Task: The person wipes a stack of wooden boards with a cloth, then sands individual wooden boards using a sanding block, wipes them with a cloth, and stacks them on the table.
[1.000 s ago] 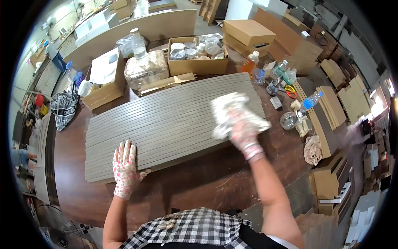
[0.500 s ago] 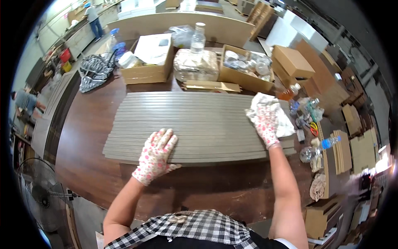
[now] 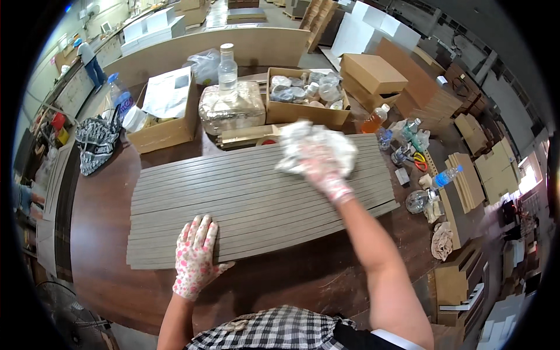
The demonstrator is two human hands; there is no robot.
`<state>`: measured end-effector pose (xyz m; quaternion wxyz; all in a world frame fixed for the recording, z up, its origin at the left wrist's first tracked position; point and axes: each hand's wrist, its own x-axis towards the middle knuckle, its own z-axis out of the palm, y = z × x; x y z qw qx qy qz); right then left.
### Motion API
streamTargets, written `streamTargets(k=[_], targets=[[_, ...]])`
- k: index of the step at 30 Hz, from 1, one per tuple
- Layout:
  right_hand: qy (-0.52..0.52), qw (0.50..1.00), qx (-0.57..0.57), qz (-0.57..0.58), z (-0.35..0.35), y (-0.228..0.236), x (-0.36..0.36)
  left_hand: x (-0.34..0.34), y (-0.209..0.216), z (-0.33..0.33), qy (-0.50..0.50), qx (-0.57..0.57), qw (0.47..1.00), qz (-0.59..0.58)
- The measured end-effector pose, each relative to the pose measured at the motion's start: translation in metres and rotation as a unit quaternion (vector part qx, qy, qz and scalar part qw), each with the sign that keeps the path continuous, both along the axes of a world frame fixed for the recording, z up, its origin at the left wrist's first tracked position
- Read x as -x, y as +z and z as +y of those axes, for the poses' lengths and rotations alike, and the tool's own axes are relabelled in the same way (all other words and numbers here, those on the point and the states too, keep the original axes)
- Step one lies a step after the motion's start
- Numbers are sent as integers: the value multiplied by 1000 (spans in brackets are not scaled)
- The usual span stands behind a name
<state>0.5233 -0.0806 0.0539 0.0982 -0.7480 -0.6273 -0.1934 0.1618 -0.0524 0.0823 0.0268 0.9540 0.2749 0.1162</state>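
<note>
Side by side on the brown table lie several long grey-brown strips (image 3: 251,198), forming one wide panel-like layer. My left hand (image 3: 197,256), in a white glove with pink spots, rests flat on the strips' near left edge, fingers stretched out and thumb to the side. At the far right part of the strips, my right hand (image 3: 319,166), gloved the same way, holds a crumpled white cloth (image 3: 341,153) against their surface. Motion smears this hand and the cloth, and the cloth hides some of the fingers.
Behind the strips stand an open box with papers (image 3: 166,128), a wrapped bundle (image 3: 232,111) bearing a clear bottle (image 3: 227,70), and a box of jars and rolls (image 3: 309,114). Bottles and scissors (image 3: 420,162) lie along the right edge. A person (image 3: 88,61) stands far left.
My right hand has swept the cloth leftward across the strips. My left hand stays flat near the edge. The whole view has turned, so the table and strips appear tilted.
</note>
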Motion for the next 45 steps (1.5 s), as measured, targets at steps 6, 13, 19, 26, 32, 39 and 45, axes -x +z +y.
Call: streamTargets(k=[6, 13, 19, 26, 32, 39, 45], targets=[[-373, 891, 7, 258, -127, 11, -182, -1, -5, 0, -4, -14, 1000, 7], [12, 886, -314, 340, -133, 18, -56, -10, -3, -5, -14, -32, 999, 20], [12, 996, 49, 78, -133, 5, 0, -4, -9, -2, -10, -52, 999, 8], [48, 997, -13, 50, -156, 108, 120, -9, -15, -2, 2, -52, 998, 37], [597, 679, -79, 420, -141, 110, 324, -3, -6, -4, -11, -66, 995, 76], [611, 491, 213, 584, -150, 100, 363, -5, -8, -3, -42, -72, 993, 86], [560, 405, 326, 644, -137, 153, 337, -1, -3, -4, -44, -72, 991, 100]])
